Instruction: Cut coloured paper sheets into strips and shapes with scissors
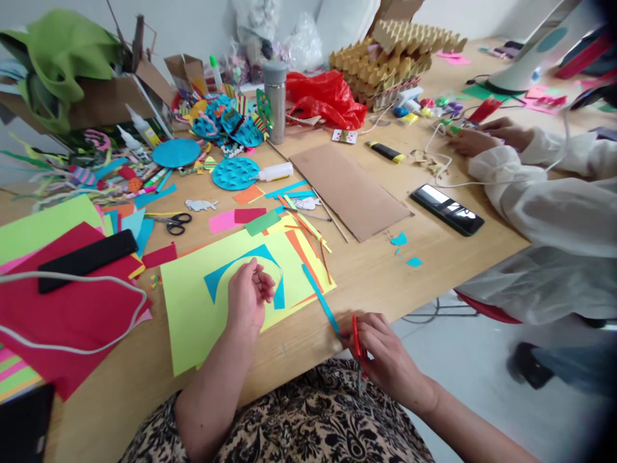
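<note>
My left hand [252,290] rests over a yellow-green sheet [187,321], its fingers curled above a blue paper cut-out [219,273] with a curved inner edge. Whether the fingers pinch anything small cannot be made out. At the table's front edge my right hand [380,347] holds red-handled scissors [357,337], the blades pointing down toward my lap. A narrow blue paper strip [321,299] runs from the sheet to the fingertips of my right hand.
Black scissors [177,224] and paper scraps lie behind the sheet. Brown cardboard [344,190] and a phone [447,209] are to the right, near another person's hands [491,136]. Red sheets [72,308] with a white cable [139,308] lie left; a steel bottle [275,106] stands behind.
</note>
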`<state>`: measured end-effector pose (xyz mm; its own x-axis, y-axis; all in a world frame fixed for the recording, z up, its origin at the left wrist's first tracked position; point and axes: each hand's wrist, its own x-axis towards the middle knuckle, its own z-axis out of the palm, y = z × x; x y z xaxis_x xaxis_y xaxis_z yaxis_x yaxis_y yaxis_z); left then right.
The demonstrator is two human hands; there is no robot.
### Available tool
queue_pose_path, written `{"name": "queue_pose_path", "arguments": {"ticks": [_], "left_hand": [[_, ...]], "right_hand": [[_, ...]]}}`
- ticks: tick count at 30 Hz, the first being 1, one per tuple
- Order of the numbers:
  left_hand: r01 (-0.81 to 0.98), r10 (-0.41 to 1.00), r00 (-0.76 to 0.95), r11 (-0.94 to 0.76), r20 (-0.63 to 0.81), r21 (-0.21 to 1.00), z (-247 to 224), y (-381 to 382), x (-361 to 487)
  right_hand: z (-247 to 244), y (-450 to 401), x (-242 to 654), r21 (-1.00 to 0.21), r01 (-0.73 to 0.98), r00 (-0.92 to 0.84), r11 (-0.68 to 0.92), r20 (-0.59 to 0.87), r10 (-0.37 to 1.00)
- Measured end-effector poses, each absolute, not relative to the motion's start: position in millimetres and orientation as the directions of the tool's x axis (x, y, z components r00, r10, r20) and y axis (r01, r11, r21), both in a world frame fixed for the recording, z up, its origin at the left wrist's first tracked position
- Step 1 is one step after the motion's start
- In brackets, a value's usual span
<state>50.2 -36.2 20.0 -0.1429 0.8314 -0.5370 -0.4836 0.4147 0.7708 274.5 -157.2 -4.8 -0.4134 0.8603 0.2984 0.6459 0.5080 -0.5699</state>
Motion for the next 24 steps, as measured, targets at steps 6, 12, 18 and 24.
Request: {"name": "queue_pose_path", "arguments": {"ticks": [6,12,18,24], "left_hand": [[-0.379,0.86,0.184,0.509,-0.476,0.773,24.9,-43.9,54.4],[0.06,0.514,0.751,0.572,-0.414,0.818,30.3,-63.6,64.8],[-0.306,0.786,0.494,0.557,-0.372,0.772,22.2,-66.9,76.9],[-0.434,0.889,0.176,0.455,-0.422,0.778,18.2,-56.7,72.7]], "right_hand": [[15.1,-139.7,257.1,-0.817,0.503,-0.081,0.282,0.28,0.957],[48.9,-113.5,226.2,-0.998,-0.046,0.355,-0.039,-0.052,0.933],[45.8,-112.2,216.8,-0.952,-0.252,0.345,-0.174,-0.257,0.903],[33.1,-114.5,218.5,-0.948,-0.187,0.322,-0.258,-0.307,0.896]]}}
